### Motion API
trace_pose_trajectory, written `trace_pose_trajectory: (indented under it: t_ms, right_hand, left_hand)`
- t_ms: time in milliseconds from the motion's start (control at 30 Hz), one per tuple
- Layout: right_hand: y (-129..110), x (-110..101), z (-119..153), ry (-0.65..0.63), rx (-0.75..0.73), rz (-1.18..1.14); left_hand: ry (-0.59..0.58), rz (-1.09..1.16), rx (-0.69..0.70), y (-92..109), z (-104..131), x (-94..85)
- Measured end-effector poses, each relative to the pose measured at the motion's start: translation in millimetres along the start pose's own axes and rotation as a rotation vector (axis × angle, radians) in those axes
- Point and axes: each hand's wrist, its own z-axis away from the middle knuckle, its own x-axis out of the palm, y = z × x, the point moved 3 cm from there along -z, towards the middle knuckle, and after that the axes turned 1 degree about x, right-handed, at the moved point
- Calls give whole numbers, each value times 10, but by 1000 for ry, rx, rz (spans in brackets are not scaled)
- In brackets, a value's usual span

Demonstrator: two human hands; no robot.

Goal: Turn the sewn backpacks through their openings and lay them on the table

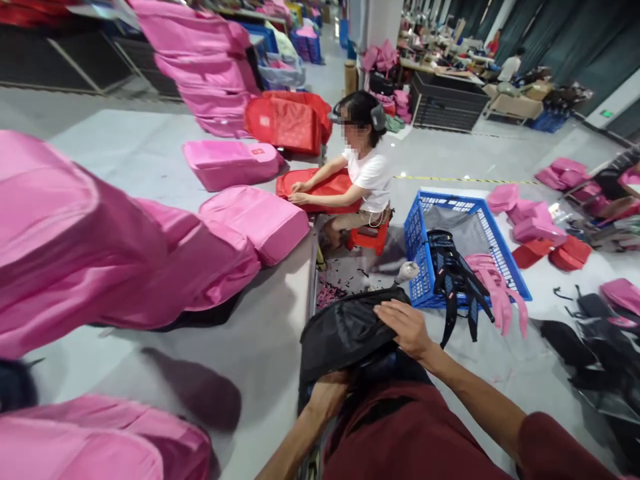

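A small label (257, 151) on a pink bag (225, 167) and a pale patch (264, 121) on a red bag (287, 127) are too small to read; the black bag (340, 337) lies across the person's lap beside the tabletop (270, 327); the right hand (407, 328) rests on its upper edge, fingers extended and close together; the left hand (330, 393) reaches under its near side, its fingers hidden, so whether they grip cannot be told.

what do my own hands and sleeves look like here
Both the right hand and the left hand look ungloved, though the left's fingers are hidden. The right sleeve is short and dark red, like the shirt; the left sleeve is out of view.
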Motion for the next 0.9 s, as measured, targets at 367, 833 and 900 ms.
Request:
trace_pose_trajectory:
  t_ms: [367, 833, 900]
  right_hand:
    - [890, -719, 692, 231, 600, 282]
    - [3017, -394, -189, -67, 863, -300]
    - [3423, -93, -294, -154, 1074, -567]
  left_hand:
    - [678, -15, 480, 902, -1205, -1021]
    - [397, 737, 136, 298, -3517, -1636]
    - [271, 880, -52, 278, -3772, -1731]
